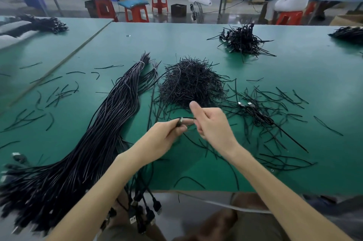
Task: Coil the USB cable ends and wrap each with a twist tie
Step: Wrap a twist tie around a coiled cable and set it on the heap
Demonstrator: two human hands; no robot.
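My left hand (pixel 167 135) pinches USB cable (pixel 180 121) at plug end, to steady it for coiling; my right hand (pixel 213 125) curled round same cable at 3 o'clock of plug, thumb raised; twist tie pile (pixel 190 85) at 12 o'clock, within reach; cable bundle (pixel 110 122) at 9 o'clock.

Cable bundle (pixel 110 114) lies left of tie heap (pixel 191 85).

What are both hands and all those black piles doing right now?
Left hand, pinches plug.
Right hand, grips cable beside the plug.
Bundle, lying flat, tied at far end.
Tie pile, loose heap.
Far heap, tangled.
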